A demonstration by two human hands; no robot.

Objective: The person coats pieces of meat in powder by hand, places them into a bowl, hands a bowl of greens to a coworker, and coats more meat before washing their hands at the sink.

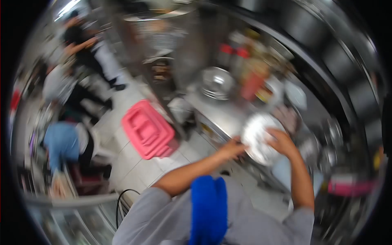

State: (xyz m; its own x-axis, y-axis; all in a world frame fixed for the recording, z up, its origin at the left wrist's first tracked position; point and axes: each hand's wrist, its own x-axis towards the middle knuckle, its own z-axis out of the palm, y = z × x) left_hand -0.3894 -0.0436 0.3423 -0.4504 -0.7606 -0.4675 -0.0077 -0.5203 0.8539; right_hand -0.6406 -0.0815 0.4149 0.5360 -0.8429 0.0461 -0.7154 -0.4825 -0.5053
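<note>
A white round dish point(257, 141) is held between my two hands over the front of the metal counter; motion blurs its surface. My left hand point(233, 148) grips the left rim, with its fingers closed there. On the other side, my right hand point(282, 141) has its fingers bent over the dish's right part. What the dish contains, if anything, is too smeared to make out. Just behind it lies a blurred pinkish-brown bundle point(286, 118). A stack of shiny metal plates point(217, 83) stands on the counter farther left.
Blurred bottles and a red container point(253, 85) stand at the back of the counter point(204, 105). On the tiled floor sits a pink lidded bin point(149, 128). Several people are at the left, one in a blue shirt point(62, 141). Metal bowls point(332, 132) are at the right.
</note>
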